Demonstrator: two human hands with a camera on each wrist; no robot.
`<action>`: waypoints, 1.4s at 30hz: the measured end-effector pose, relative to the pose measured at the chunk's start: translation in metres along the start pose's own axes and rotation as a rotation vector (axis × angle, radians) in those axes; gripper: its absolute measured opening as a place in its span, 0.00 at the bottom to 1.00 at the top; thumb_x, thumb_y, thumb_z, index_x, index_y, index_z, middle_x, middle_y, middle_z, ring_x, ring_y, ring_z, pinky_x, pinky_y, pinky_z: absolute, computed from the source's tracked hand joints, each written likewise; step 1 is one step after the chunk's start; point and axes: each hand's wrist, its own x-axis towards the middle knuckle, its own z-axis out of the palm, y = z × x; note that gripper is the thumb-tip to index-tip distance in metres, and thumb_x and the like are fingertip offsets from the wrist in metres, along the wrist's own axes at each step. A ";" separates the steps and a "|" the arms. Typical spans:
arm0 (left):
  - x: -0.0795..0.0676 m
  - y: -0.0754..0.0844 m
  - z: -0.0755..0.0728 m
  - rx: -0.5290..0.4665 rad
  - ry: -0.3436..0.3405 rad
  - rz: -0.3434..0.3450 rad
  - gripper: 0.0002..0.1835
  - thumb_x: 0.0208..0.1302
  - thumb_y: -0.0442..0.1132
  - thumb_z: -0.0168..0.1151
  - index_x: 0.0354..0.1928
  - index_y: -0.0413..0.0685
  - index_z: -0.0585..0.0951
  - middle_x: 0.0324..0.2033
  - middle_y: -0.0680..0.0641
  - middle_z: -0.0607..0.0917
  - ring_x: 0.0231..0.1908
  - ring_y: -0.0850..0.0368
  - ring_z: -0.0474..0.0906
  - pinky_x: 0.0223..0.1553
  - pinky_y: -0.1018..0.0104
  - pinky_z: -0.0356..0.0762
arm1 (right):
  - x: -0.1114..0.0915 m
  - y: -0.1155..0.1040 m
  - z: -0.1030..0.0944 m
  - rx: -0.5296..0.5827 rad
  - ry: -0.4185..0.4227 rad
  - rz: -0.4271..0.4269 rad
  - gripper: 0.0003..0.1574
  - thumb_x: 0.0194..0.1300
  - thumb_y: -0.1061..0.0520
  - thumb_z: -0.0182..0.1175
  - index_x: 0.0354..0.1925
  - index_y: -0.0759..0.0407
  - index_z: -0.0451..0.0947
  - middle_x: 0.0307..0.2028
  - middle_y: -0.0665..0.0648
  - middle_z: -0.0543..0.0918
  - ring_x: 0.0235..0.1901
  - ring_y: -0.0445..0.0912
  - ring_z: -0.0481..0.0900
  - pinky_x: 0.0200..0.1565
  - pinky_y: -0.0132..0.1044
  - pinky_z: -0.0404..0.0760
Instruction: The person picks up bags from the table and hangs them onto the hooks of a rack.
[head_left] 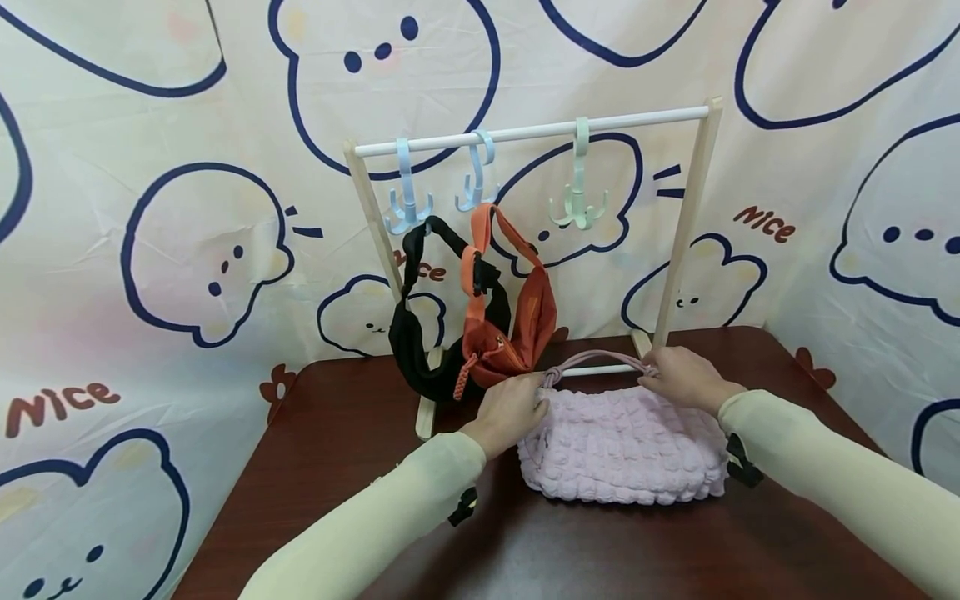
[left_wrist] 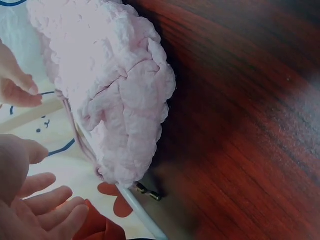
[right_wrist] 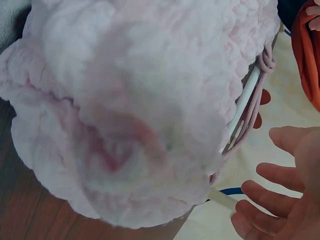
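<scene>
A pale pink, puffy quilted handbag (head_left: 622,446) stands on the dark wooden table, its thin knotted strap (head_left: 592,357) arched above the top. At the strap's left end is my left hand (head_left: 510,412); the left wrist view shows its fingers (left_wrist: 55,210) spread and apart from the bag. My right hand (head_left: 686,379) is by the strap's right end. Seen from the right wrist, its fingers (right_wrist: 270,197) are loosely extended beside the strap, with nothing gripped.
Behind the handbag stands a rack with a white rail (head_left: 525,133) and wooden posts. Two blue hooks (head_left: 407,196) and a green hook (head_left: 579,187) hang from it. A black bag (head_left: 431,371) and an orange bag (head_left: 517,333) hang at the left. Cartoon-printed cloth surrounds the table (head_left: 315,500).
</scene>
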 end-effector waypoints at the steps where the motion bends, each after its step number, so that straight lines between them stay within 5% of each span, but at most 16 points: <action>1: 0.000 0.001 0.001 -0.003 -0.012 0.004 0.22 0.71 0.44 0.60 0.65 0.51 0.79 0.57 0.50 0.86 0.37 0.59 0.85 0.37 0.61 0.83 | 0.000 0.001 0.000 -0.004 -0.005 0.001 0.25 0.68 0.53 0.64 0.54 0.72 0.80 0.49 0.72 0.85 0.48 0.63 0.84 0.46 0.58 0.83; 6: 0.003 0.004 0.007 -0.014 -0.053 0.015 0.25 0.71 0.43 0.61 0.69 0.52 0.76 0.64 0.48 0.81 0.37 0.58 0.84 0.37 0.62 0.81 | 0.001 0.005 0.003 -0.016 -0.032 -0.008 0.26 0.66 0.54 0.66 0.55 0.73 0.79 0.48 0.71 0.85 0.48 0.63 0.85 0.47 0.57 0.83; 13: 0.011 0.007 0.011 -0.004 -0.108 -0.010 0.26 0.72 0.40 0.61 0.70 0.54 0.74 0.64 0.48 0.81 0.57 0.53 0.83 0.50 0.58 0.83 | 0.002 0.007 0.006 -0.026 -0.061 -0.001 0.29 0.66 0.55 0.66 0.58 0.73 0.77 0.51 0.71 0.84 0.51 0.64 0.84 0.49 0.58 0.82; 22: 0.019 0.013 0.018 0.002 -0.207 -0.010 0.20 0.73 0.42 0.61 0.64 0.47 0.77 0.59 0.48 0.83 0.57 0.54 0.82 0.56 0.58 0.81 | 0.003 0.013 0.012 -0.029 -0.090 0.025 0.32 0.66 0.55 0.64 0.62 0.73 0.74 0.54 0.71 0.83 0.55 0.66 0.82 0.52 0.59 0.81; 29: 0.019 0.009 0.025 0.088 -0.269 0.008 0.16 0.76 0.45 0.55 0.58 0.47 0.79 0.58 0.46 0.83 0.53 0.51 0.82 0.48 0.58 0.82 | 0.003 0.016 0.016 -0.067 -0.140 0.012 0.27 0.67 0.53 0.65 0.56 0.70 0.79 0.51 0.70 0.84 0.52 0.63 0.83 0.50 0.58 0.81; 38: 0.018 0.005 0.025 0.093 -0.255 0.033 0.12 0.75 0.45 0.55 0.50 0.48 0.81 0.49 0.46 0.86 0.48 0.51 0.84 0.44 0.58 0.82 | 0.002 0.016 0.014 -0.053 -0.134 -0.004 0.26 0.67 0.54 0.65 0.55 0.70 0.79 0.50 0.69 0.85 0.52 0.63 0.83 0.52 0.58 0.80; 42: 0.018 0.005 0.026 0.104 -0.247 0.024 0.15 0.75 0.46 0.54 0.56 0.49 0.81 0.49 0.46 0.86 0.48 0.52 0.84 0.45 0.58 0.82 | 0.001 0.017 0.013 -0.033 -0.127 -0.019 0.27 0.67 0.56 0.65 0.57 0.73 0.76 0.50 0.68 0.85 0.54 0.64 0.82 0.54 0.59 0.80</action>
